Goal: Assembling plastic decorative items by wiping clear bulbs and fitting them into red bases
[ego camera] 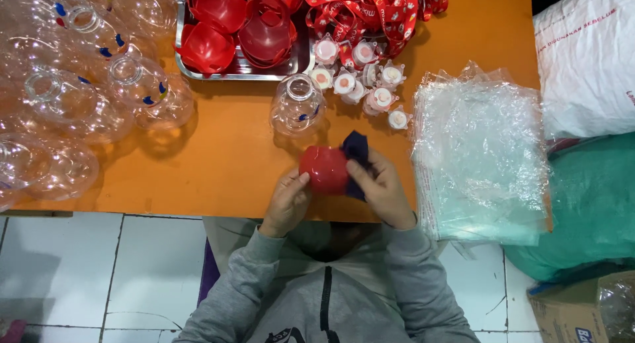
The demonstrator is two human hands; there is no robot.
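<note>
Red cap (324, 170) sits at the near edge of the orange bench (225, 164), gripped between both hands: the left hand (289, 201) has its fingers curled around the cap's left side, while the right hand (382, 191) presses a dark blue cloth (355, 146) against its right side. Wiping looks to be in hand on this one piece, and much appears left, judging by the metal tray (241, 70) of red caps at the far side, the clear bottle (297, 105) just beyond the hands, and the many clear bottles (79, 85) piled at the far left.
</note>
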